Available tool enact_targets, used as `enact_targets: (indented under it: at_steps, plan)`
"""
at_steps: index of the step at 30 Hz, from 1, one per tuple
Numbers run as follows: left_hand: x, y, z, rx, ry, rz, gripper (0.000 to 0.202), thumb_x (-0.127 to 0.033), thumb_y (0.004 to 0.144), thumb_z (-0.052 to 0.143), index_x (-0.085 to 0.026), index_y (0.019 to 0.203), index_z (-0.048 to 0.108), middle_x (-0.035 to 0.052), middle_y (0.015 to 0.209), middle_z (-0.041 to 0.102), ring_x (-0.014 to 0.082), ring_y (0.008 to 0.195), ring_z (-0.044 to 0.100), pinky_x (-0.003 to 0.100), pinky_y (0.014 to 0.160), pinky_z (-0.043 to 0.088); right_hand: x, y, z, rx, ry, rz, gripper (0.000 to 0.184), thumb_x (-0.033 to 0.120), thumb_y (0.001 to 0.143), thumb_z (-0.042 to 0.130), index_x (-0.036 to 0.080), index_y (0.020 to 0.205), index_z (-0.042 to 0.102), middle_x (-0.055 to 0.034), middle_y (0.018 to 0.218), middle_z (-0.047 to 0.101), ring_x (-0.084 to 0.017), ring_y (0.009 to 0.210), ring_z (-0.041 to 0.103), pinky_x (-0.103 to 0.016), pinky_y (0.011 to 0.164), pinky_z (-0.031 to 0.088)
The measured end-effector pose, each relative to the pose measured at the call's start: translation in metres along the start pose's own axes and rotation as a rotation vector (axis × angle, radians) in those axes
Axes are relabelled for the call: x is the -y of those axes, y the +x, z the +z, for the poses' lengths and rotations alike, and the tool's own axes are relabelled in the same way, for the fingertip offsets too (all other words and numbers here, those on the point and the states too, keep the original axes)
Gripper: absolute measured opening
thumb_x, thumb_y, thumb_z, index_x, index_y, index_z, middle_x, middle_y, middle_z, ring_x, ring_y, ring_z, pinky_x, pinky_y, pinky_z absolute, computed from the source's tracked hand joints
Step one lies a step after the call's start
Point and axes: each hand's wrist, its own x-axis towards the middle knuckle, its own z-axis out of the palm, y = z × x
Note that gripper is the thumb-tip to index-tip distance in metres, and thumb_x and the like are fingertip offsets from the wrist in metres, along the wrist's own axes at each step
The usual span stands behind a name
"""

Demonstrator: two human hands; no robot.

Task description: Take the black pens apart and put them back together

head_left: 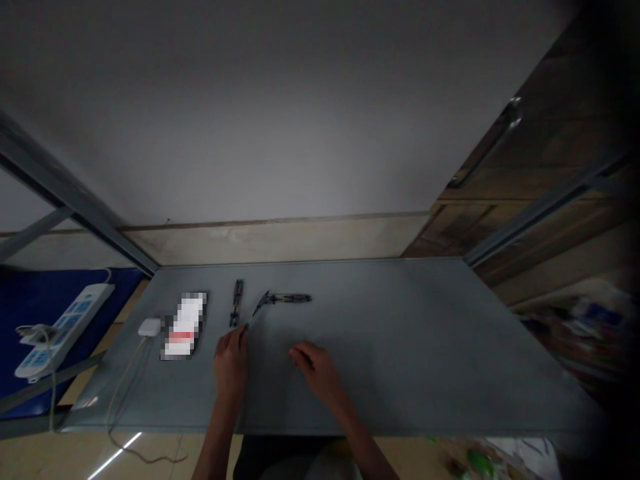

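My left hand point(232, 357) is closed, with its fingertips on a thin, dark pen-like stick point(257, 308) that slants up and to the right. The far end of this stick meets a small bundle of dark, slender pen-like pieces point(290, 298) lying crosswise on the grey tabletop. Just beyond my left hand lies a second dark bundle point(237, 301), pointing away from me. Over the table, to the right, my right hand point(317, 373) has its fingers curled in. Nothing sticks out of it, and its inside is hidden.
A phone point(185, 327) with a blurred-out screen lies on the left of the grey table point(425, 347). Beside it is a white charger or case point(149, 327) with a cable. A white power strip point(65, 330) rests on a blue surface. Metal posts point(540, 213) flank the table; a wall stands behind.
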Motion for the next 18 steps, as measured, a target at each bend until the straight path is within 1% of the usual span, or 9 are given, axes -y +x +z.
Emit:
enact_targets:
  at_steps: [3, 7, 10, 13, 18]
  plan:
    - [-0.002, 0.001, -0.007, -0.003, 0.036, -0.018, 0.031, -0.036, 0.093, 0.045, -0.021, 0.103, 0.070, 0.0093, 0.101, 0.072, 0.0275, 0.100, 0.062, 0.038, 0.089, 0.049, 0.000, 0.000, -0.001, 0.007, 0.002, 0.002, 0.030, 0.034, 0.096, 0.049, 0.020, 0.074, 0.063, 0.0004, 0.067, 0.062, -0.016, 0.063, 0.057, -0.026, 0.060, 0.038]
    - [-0.002, 0.002, -0.012, -0.056, 0.119, 0.010, 0.029, -0.033, 0.094, 0.045, -0.020, 0.098, 0.071, 0.0098, 0.097, 0.072, 0.0277, 0.099, 0.058, 0.037, 0.089, 0.046, 0.000, 0.000, -0.001, 0.000, -0.005, 0.000, 0.030, 0.035, 0.096, 0.049, 0.020, 0.075, 0.063, 0.0002, 0.067, 0.061, -0.016, 0.065, 0.057, -0.026, 0.062, 0.039]
    - [-0.002, 0.003, -0.010, -0.091, 0.151, 0.029, 0.029, -0.031, 0.094, 0.045, -0.018, 0.096, 0.071, 0.0100, 0.091, 0.070, 0.0268, 0.095, 0.058, 0.036, 0.087, 0.045, 0.000, 0.000, 0.000, -0.004, -0.006, 0.010, 0.030, 0.035, 0.096, 0.050, 0.019, 0.074, 0.062, 0.0006, 0.066, 0.060, -0.016, 0.064, 0.057, -0.026, 0.062, 0.039]
    - [-0.003, 0.007, -0.006, -0.102, 0.175, 0.023, 0.029, -0.032, 0.094, 0.045, -0.017, 0.096, 0.070, 0.0095, 0.088, 0.069, 0.0261, 0.093, 0.059, 0.034, 0.084, 0.045, 0.000, 0.000, 0.001, 0.002, 0.007, 0.020, 0.030, 0.035, 0.096, 0.049, 0.019, 0.074, 0.062, 0.0006, 0.066, 0.060, -0.016, 0.064, 0.057, -0.026, 0.061, 0.039]
    - [-0.011, 0.016, 0.001, -0.090, 0.194, -0.041, 0.029, -0.034, 0.093, 0.046, -0.017, 0.089, 0.070, 0.0090, 0.086, 0.070, 0.0254, 0.088, 0.060, 0.034, 0.081, 0.045, 0.000, 0.000, 0.000, -0.013, 0.009, 0.009, 0.030, 0.034, 0.095, 0.050, 0.020, 0.072, 0.062, 0.0003, 0.066, 0.061, -0.016, 0.063, 0.057, -0.026, 0.061, 0.039]
